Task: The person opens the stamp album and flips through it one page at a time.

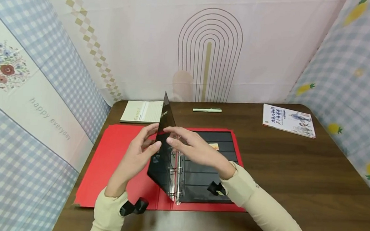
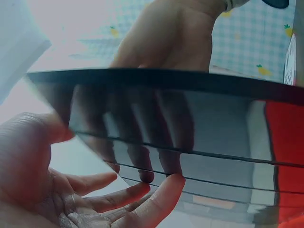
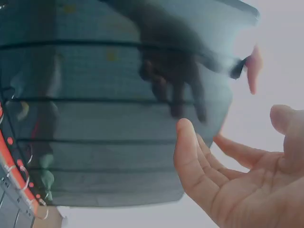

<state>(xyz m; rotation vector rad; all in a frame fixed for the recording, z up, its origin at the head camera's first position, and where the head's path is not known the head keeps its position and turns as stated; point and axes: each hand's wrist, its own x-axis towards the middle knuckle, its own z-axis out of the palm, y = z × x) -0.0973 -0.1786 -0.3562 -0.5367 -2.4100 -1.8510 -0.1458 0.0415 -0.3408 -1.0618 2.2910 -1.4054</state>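
A red ring binder (image 1: 122, 143) lies spread on the table with black strip-pocket pages. One glossy black page (image 2: 218, 123) stands up from the metal rings (image 1: 177, 170), between the two hands. My left hand (image 1: 140, 153) is on the page's left side, its loosely bent fingers against the sheet and its thumb by the outer edge. From the right side, my right hand (image 1: 199, 147) reaches over the rings, fingers extended, fingertips right at the page. In the right wrist view its fingers (image 3: 187, 147) overlap the page's outer edge. A small yellow-orange stamp (image 1: 214, 146) sits in the flat right-hand page.
A pale notebook (image 1: 141, 111) lies behind the binder at left, partly hidden by the raised page. Farther back are a light green pen (image 1: 207, 110) and, at right, an illustrated booklet (image 1: 289, 120). Patterned cloth (image 1: 112, 42) hangs around the table (image 1: 284, 165).
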